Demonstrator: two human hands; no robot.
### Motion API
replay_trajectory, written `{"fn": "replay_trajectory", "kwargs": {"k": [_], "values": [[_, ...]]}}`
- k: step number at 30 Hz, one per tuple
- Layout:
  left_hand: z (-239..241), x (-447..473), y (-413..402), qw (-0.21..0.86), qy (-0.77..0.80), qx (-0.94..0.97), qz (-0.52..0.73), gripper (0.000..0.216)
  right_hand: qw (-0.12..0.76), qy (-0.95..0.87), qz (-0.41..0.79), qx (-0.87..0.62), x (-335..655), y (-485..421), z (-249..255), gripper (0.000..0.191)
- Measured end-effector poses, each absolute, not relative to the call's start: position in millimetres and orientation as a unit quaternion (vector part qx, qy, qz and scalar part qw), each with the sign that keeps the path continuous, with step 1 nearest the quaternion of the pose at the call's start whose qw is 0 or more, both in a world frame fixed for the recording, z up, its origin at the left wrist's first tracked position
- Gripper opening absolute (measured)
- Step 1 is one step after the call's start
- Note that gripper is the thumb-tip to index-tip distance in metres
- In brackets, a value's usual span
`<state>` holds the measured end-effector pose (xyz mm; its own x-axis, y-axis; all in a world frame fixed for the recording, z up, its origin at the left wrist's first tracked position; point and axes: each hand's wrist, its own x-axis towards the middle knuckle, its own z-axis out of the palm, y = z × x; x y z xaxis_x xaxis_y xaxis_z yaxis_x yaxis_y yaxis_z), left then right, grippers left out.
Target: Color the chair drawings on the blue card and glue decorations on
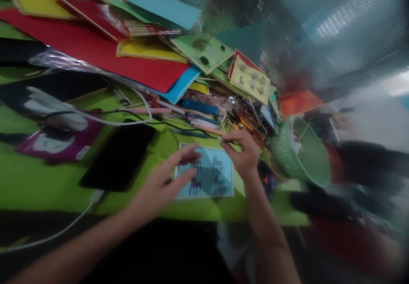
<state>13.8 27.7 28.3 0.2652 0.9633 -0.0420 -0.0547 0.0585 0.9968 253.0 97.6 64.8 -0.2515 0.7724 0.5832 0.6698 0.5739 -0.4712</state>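
Note:
A light blue card [207, 190] with several dark chair drawings lies on the green table near its front edge. My left hand [166, 175] hovers over the card's left side, thumb and fingers apart, with nothing seen between them. At the card's upper right corner, my right hand [243, 152] has its thumb and forefinger pinched together. A small pale spot shows at those fingertips, too blurred to name. Just beyond them lie pens [207, 128] and a thin black cable.
A black tablet or phone [119, 158] with a white cable lies left, beside a purple packet [57, 143]. Coloured sheets, including a red one [128, 62], and a yellow card [249, 77] with drawings are heaped behind. A green basket [309, 156] tilts at right.

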Motion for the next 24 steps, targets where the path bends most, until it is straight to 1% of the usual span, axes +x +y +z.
{"fn": "replay_trajectory", "kwargs": {"k": [2,4,6,9,12,14,16,18,24], "values": [[36,28,43,0.661,0.405,0.442,0.451,0.056,0.417,-0.804,0.059,-0.421,244,89,68,0.01],[41,41,55,0.693,0.387,0.401,0.458,0.054,0.423,-0.818,0.056,-0.386,241,84,67,0.016],[42,51,64,0.701,0.362,0.393,0.472,0.045,0.423,-0.829,0.051,-0.363,241,82,65,0.019],[41,64,72,0.699,0.339,0.399,0.488,0.034,0.428,-0.829,0.054,-0.356,245,81,63,0.018],[37,72,77,0.688,0.338,0.398,0.504,0.035,0.443,-0.807,0.102,-0.378,250,80,64,0.01],[34,76,80,0.68,0.34,0.399,0.512,0.038,0.438,-0.785,0.139,-0.415,254,79,66,0.008],[32,79,82,0.673,0.338,0.401,0.522,0.039,0.41,-0.774,0.149,-0.458,258,79,67,0.013],[31,80,85,0.664,0.337,0.409,0.528,0.04,0.365,-0.784,0.13,-0.486,260,81,69,0.016],[31,80,97,0.616,0.364,0.46,0.526,0.036,0.234,-0.843,0.058,-0.481,262,99,76,0.021]]}}
